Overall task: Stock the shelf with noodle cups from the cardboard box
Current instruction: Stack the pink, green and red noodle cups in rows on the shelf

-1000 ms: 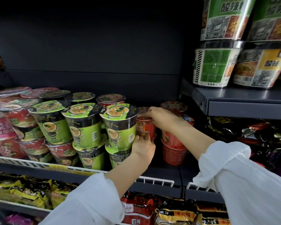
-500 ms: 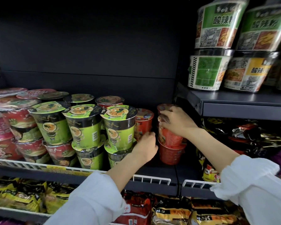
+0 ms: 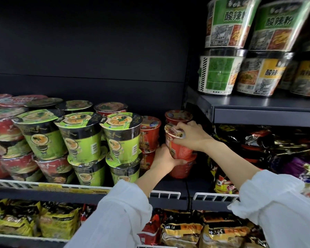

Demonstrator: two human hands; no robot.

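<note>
A small red noodle cup [image 3: 177, 146] is tilted toward me at the right end of the middle shelf [image 3: 168, 185]. My right hand [image 3: 191, 136] grips its lid and rim from the right. My left hand [image 3: 164, 157] cups its base from below and the left. It rests over another red cup [image 3: 182, 169], and a further red cup [image 3: 178, 116] stands behind. Left of these are two stacked red cups [image 3: 149, 135] and rows of stacked green cups [image 3: 123, 138]. No cardboard box is in view.
A higher shelf [image 3: 261, 111] at the right carries large green and yellow noodle bowls [image 3: 220, 74]. Dark snack bags [image 3: 268, 145] lie under it. A white wire rail [image 3: 165, 195] edges the middle shelf. Yellow and red noodle packets [image 3: 57, 224] fill the shelf below.
My left hand moved right from the green cups to under the red cup. My right hand stayed on that cup, which now tilts toward me. The view moved closer.
</note>
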